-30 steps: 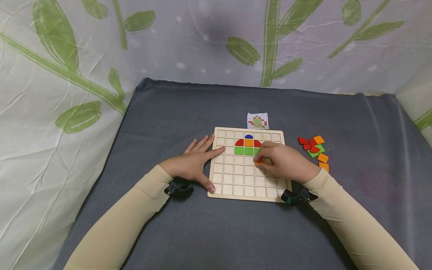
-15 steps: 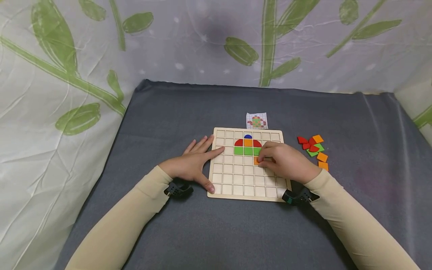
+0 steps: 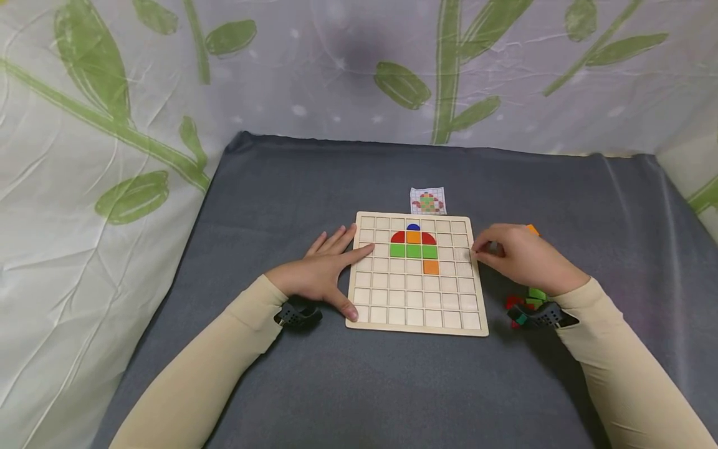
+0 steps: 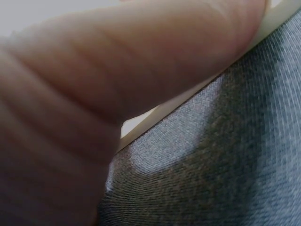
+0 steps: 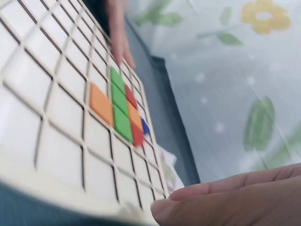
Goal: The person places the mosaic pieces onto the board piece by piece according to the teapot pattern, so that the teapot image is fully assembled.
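A wooden grid board (image 3: 387, 299) lies on the grey cloth. Several flat tiles sit in its cells: a blue half-round tile (image 3: 413, 227) on top, an orange square (image 3: 413, 237) between two red rounded tiles (image 3: 429, 239), a row of green squares (image 3: 414, 251), and one lower orange square (image 3: 430, 267). My left hand (image 3: 320, 271) rests on the board's left edge with fingers spread; its thumb (image 4: 188, 52) presses along the rim in the left wrist view. At the right rim is my right hand (image 3: 521, 255), its fingers loosely bent; nothing shows between thumb and fingertips (image 5: 164, 209).
Behind the board lies a small printed pattern card (image 3: 428, 201). Loose tiles lie to the right, partly hidden by my right hand and wrist: green tiles (image 3: 536, 294), red tiles (image 3: 513, 302) and an orange tile (image 3: 532, 229). A patterned curtain (image 3: 336, 75) stands behind the cloth.
My right hand has let go of the lower orange square, which now lies in its cell, and has moved right to the board's edge. My left hand has stayed in place.
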Tool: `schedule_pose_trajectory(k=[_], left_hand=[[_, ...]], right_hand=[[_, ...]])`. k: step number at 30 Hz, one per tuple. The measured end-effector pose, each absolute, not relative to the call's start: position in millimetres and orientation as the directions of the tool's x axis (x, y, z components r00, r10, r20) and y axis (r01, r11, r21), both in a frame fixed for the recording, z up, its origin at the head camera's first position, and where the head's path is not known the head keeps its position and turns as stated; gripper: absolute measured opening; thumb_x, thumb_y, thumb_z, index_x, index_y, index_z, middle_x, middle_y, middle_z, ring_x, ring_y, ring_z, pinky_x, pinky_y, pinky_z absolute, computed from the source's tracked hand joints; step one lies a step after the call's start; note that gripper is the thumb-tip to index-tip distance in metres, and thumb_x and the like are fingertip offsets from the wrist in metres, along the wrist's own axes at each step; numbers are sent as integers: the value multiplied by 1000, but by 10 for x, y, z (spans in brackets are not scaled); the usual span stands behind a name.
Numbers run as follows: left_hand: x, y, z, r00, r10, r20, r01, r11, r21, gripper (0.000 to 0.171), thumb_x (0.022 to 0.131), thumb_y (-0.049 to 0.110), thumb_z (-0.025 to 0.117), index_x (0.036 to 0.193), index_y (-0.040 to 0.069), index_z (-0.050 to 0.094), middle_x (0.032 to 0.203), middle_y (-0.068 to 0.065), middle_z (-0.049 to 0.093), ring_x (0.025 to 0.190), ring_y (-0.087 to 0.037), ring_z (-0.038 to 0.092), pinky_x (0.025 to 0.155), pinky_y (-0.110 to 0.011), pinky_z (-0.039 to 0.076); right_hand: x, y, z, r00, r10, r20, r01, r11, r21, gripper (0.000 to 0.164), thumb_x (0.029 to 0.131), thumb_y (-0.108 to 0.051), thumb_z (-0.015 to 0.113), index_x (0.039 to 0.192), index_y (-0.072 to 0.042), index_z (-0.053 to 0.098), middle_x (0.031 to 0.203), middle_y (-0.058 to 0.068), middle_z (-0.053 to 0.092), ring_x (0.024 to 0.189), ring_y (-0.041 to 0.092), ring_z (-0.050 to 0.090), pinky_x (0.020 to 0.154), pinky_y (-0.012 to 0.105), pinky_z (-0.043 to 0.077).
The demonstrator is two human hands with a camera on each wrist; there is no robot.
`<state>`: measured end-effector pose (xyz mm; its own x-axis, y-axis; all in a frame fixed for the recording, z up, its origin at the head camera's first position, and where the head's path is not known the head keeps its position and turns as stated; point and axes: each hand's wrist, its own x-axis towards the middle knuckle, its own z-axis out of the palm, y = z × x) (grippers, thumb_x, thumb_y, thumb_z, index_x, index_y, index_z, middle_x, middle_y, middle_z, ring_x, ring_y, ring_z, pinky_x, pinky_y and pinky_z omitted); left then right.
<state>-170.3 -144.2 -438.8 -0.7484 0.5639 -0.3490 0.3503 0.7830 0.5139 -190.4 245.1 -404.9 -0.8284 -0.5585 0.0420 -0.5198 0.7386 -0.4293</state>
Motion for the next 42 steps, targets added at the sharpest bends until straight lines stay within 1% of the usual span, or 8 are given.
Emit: schedule_pose_trajectory(k=[4,8,11,14,21,28,34,42], left_hand=[[-1709,-1433,-4391,-749,561,-351,348,785,512,139,61,66,95,170,33,15,175,-3,-19,161,-23,-20,127,-52,-14],[-1708,-1429,-4392,-750,558,-355,346,789,508,139,61,66,95,170,33,15,175,-3,-19,161,-22,-21,127,-52,-14],[-1704,-1428,-4381,-750,558,-354,345,788,511,140,61,65,96,170,32,15,175,-4,-19,161,-22,-20,127,-51,-15],[-1702,-1427,-4380,-751,558,-354,345,787,511,140,60,64,96,170,32,16,175,-4,-19,161,-22,-20,127,-51,-15],[-1704,-1435,-4405,-751,561,-348,350,785,510,140,60,64,96,170,31,16,175,-4,-19,161,-23,-19,127,-52,-15],[-1703,-1426,-4374,-749,564,-346,349,781,518,140,61,63,97,170,30,17,175,-5,-18,161,-24,-19,127,-52,-15],[-1697,-1420,-4353,-748,569,-342,352,777,522,140,60,62,97,170,29,17,176,-7,-18,162,-26,-18,127,-53,-15],[-1705,-1417,-4373,-749,562,-351,346,784,515,140,60,63,97,170,29,17,175,-6,-19,161,-24,-19,127,-52,-15]], right_hand=[[-1937,2685,-4010,-865,-502,9,-457,780,-428,11,94,-6,78,105,-9,79,100,3,74,76,15,60,64,30,51],[-2006,2905,-3997,-901,-432,-40,-371,815,-445,12,96,-8,76,108,-9,78,106,8,75,72,17,57,60,29,49],[-2067,3047,-4015,-919,-385,-80,-309,834,-456,13,97,-9,75,110,-7,77,107,11,75,71,19,57,60,30,48],[-2121,3164,-4058,-930,-351,-110,-268,851,-452,17,98,-12,75,113,-5,75,106,12,75,75,20,61,63,32,51],[-2194,3364,-4108,-935,-333,-119,-248,858,-450,17,96,-12,76,109,-1,75,103,16,75,80,22,63,67,33,51],[-2248,3465,-4153,-920,-315,-234,-180,868,-464,28,99,-15,75,121,1,70,110,17,71,84,22,63,70,33,52],[-2263,3470,-4166,-917,-318,-242,-174,863,-473,31,98,-13,76,123,2,68,112,18,70,88,24,64,72,31,53],[-2263,3457,-4174,-915,-304,-267,-154,872,-465,35,98,-20,76,124,3,67,109,17,69,89,26,60,72,35,51]])
